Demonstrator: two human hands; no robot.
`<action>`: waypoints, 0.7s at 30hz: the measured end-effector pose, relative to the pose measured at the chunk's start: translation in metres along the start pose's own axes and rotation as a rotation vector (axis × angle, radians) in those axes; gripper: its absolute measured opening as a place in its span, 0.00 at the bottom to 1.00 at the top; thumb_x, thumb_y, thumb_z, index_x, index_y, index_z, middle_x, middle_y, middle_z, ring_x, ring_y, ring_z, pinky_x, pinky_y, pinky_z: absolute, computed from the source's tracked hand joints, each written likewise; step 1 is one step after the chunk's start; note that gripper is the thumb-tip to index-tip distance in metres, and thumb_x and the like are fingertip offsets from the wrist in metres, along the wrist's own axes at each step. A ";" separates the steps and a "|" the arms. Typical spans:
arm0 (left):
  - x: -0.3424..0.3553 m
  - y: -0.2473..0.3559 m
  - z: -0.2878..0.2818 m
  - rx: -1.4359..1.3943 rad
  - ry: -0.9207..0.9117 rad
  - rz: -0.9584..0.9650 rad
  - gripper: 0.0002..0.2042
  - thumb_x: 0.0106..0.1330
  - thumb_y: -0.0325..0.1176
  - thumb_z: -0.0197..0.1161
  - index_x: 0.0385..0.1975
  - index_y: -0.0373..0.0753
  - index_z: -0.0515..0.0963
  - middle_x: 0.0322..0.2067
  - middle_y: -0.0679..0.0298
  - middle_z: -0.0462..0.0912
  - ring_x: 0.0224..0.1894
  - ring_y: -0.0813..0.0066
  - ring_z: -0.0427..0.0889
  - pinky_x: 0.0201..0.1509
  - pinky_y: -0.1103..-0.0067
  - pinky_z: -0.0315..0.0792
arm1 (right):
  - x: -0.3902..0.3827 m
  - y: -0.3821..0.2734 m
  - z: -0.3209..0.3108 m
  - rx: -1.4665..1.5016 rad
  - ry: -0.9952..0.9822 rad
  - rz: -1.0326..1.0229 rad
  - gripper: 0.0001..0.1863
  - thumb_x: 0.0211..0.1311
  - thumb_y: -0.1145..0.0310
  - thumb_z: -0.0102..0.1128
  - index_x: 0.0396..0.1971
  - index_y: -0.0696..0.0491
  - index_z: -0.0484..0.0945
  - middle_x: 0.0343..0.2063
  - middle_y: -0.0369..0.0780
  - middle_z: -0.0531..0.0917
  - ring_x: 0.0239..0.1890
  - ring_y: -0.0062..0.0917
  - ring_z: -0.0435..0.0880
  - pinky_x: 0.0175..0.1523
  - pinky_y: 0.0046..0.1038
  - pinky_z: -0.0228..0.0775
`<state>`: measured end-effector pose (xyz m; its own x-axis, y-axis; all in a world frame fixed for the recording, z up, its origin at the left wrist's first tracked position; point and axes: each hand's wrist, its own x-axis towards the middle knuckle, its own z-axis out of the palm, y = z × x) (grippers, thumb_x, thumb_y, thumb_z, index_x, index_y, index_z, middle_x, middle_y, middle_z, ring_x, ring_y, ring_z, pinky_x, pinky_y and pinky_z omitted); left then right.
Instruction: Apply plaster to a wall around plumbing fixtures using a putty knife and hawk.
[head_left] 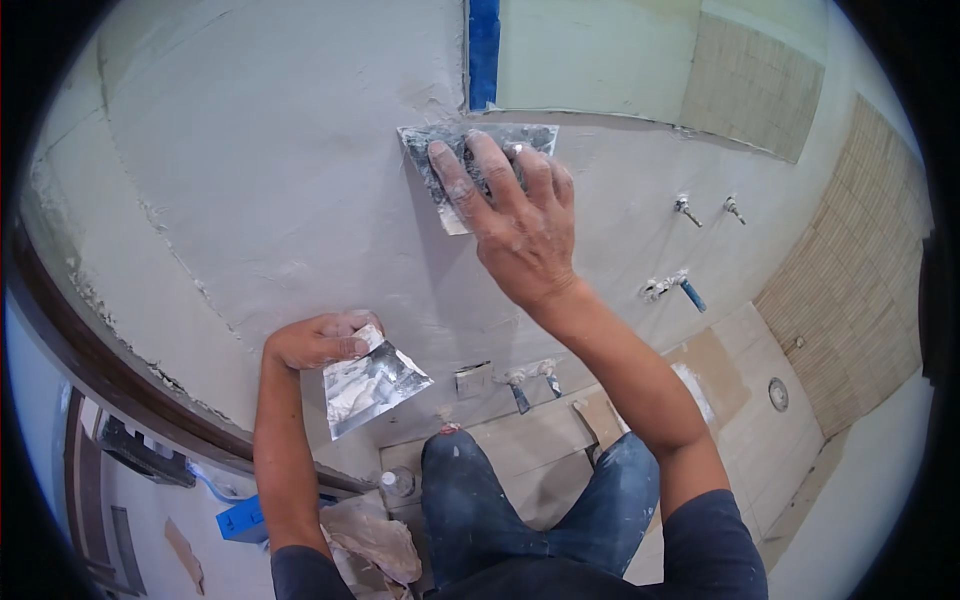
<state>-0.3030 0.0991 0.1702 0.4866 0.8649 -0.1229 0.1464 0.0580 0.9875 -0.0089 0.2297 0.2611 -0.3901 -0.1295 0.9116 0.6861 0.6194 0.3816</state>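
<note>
My right hand (525,215) is closed on a wide, plaster-smeared putty knife (425,150), its fingers spread across the back of the blade. The blade lies against the grey-white plastered wall (300,200), just under the lower corner of a recess edged by a blue strip (484,55). Lower and to the left, my left hand (325,340) grips a second putty knife (375,385) by its narrow end. That metal blade flares toward the lower right and carries white paste. It is held in front of the wall.
Pipe stubs (688,210) stick out of the wall at the right, with a blue-ended pipe (692,295) below. Lower down are more pipe fittings (520,392) and a wall box (473,380). A plastic bag (370,540) and a bottle (398,482) sit by my legs. A doorway edge (120,390) curves along the left.
</note>
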 end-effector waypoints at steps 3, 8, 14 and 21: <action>0.001 0.001 0.001 0.001 0.007 -0.020 0.19 0.72 0.42 0.66 0.52 0.34 0.75 0.41 0.69 0.79 0.45 0.84 0.75 0.48 0.82 0.71 | -0.004 -0.020 0.003 0.005 -0.031 0.025 0.30 0.61 0.69 0.56 0.66 0.47 0.75 0.57 0.41 0.76 0.53 0.36 0.73 0.58 0.41 0.66; -0.003 0.002 -0.003 0.026 0.006 -0.043 0.17 0.73 0.41 0.66 0.51 0.34 0.76 0.41 0.69 0.79 0.44 0.84 0.75 0.47 0.82 0.71 | -0.014 -0.061 -0.022 0.324 -0.198 0.202 0.39 0.52 0.78 0.59 0.70 0.53 0.70 0.58 0.47 0.74 0.55 0.42 0.73 0.56 0.43 0.67; -0.001 -0.002 0.000 -0.067 0.030 -0.035 0.18 0.71 0.40 0.67 0.52 0.36 0.75 0.39 0.71 0.79 0.42 0.85 0.76 0.45 0.83 0.71 | 0.028 -0.065 -0.014 0.298 0.049 0.510 0.39 0.51 0.82 0.56 0.69 0.59 0.68 0.59 0.50 0.73 0.55 0.45 0.72 0.55 0.44 0.66; 0.004 -0.015 -0.004 -0.123 0.049 -0.064 0.15 0.72 0.31 0.64 0.55 0.36 0.75 0.42 0.70 0.81 0.45 0.85 0.78 0.48 0.83 0.73 | 0.058 -0.096 0.026 0.128 0.128 0.651 0.39 0.51 0.79 0.58 0.69 0.66 0.66 0.60 0.52 0.70 0.56 0.44 0.70 0.55 0.45 0.64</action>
<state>-0.3066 0.1038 0.1551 0.4369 0.8805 -0.1840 0.0677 0.1719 0.9828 -0.1134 0.1832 0.2733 0.1597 0.2158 0.9633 0.6751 0.6881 -0.2661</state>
